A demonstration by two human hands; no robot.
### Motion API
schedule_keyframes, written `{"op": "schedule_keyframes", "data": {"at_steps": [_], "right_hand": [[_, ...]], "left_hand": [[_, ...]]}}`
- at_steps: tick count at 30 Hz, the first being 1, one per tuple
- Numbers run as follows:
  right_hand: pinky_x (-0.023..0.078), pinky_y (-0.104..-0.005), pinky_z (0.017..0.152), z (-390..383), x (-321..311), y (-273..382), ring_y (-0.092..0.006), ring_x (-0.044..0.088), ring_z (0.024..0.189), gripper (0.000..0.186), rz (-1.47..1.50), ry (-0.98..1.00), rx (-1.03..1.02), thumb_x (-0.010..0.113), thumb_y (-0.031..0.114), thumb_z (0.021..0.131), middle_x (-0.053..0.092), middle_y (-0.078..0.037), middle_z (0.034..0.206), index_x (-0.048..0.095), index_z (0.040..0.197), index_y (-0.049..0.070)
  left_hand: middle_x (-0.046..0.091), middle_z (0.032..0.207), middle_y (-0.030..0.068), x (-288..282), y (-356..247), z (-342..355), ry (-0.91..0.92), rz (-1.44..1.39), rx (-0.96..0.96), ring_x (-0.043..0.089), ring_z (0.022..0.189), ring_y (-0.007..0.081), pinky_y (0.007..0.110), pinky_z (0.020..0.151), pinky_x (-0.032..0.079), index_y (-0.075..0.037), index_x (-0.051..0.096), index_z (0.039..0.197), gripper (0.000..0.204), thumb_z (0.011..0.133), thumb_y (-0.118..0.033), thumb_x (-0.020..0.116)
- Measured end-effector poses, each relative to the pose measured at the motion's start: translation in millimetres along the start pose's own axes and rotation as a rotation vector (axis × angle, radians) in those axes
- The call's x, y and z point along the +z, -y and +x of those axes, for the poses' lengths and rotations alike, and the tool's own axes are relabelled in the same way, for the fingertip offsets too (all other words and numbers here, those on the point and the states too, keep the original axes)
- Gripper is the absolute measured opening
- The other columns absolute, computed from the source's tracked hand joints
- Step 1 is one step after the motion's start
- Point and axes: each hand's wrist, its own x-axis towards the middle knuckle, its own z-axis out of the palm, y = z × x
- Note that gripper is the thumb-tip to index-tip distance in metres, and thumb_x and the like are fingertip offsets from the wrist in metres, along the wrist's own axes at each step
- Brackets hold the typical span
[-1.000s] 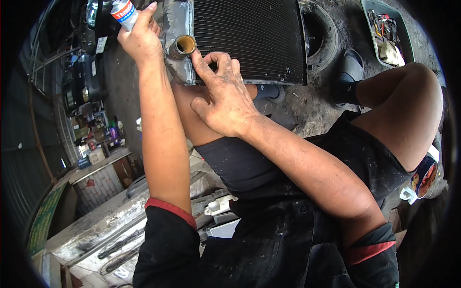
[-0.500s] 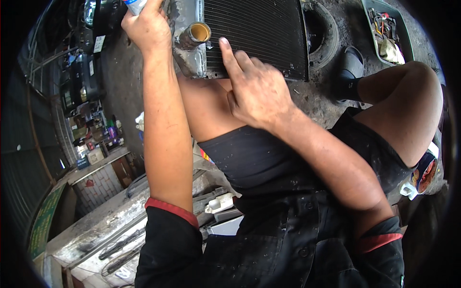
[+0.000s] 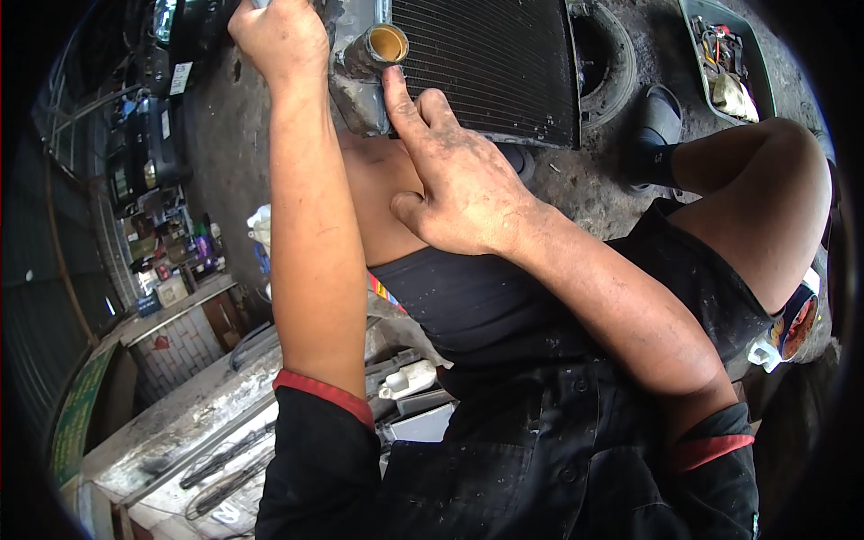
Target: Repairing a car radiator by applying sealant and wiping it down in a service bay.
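A car radiator (image 3: 486, 67) with dark fins and a grey end tank (image 3: 355, 101) lies before me at the top of the view. From the tank sticks a short round pipe neck (image 3: 378, 52), yellowish inside. My right hand (image 3: 459, 175) has its index finger stretched out, its tip at the neck's lower rim; the hand holds nothing. At the top edge, my left hand (image 3: 283, 40) is closed around a pale container, mostly hidden by the fingers and cut off by the frame. My bare leg (image 3: 369, 184) is under the radiator's near edge.
A tyre (image 3: 612, 72) lies at the radiator's right. Beyond it stands a grey-green bin (image 3: 733, 58) of tools. My foot in a dark slipper (image 3: 661, 117) rests on the dirty floor. Cluttered goods (image 3: 184, 256) and a whitish ledge (image 3: 189, 396) are at the left.
My right hand has moved left, bringing its index fingertip from over the fins to the pipe neck. My left hand has shifted slightly up, so less of the white and blue container shows.
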Motion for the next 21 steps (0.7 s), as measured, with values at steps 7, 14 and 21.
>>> {"op": "schedule_keyframes", "data": {"at_steps": [7, 14, 21], "right_hand": [[0.054, -0.0387, 0.080, 4, -2, 5, -0.0326, 0.064, 0.090, 0.078, -0.302, -0.183, -0.100, 0.062, 0.011, 0.075, 0.053, -0.021, 0.107, 0.027, 0.140, -0.012], [0.055, -0.0303, 0.059, 2, -15, 2, -0.0207, 0.066, 0.075, 0.055, -0.708, -0.216, -0.054, 0.056, 0.005, 0.079, 0.060, -0.013, 0.088, 0.045, 0.131, -0.011], [0.058, -0.0361, 0.067, -11, -2, -18, -0.0256, 0.065, 0.081, 0.093, -0.371, -0.131, -0.091, 0.061, 0.004, 0.078, 0.054, -0.015, 0.102, 0.010, 0.154, 0.017]], "left_hand": [[0.039, 0.050, -0.0081, 1, -2, -3, 0.047, -0.025, -0.021, 0.031, 0.037, 0.0044, 0.023, 0.038, 0.020, -0.014, 0.048, 0.060, 0.029, 0.078, -0.007, 0.069], [0.036, 0.048, -0.0076, -6, 5, 0, 0.120, -0.109, -0.039, 0.030, 0.036, 0.0051, 0.023, 0.038, 0.020, -0.015, 0.044, 0.058, 0.033, 0.080, -0.010, 0.069], [0.035, 0.047, -0.0075, -11, 9, 6, 0.134, -0.069, -0.004, 0.028, 0.036, 0.0054, 0.024, 0.038, 0.019, -0.016, 0.042, 0.056, 0.036, 0.082, -0.012, 0.067]]}}
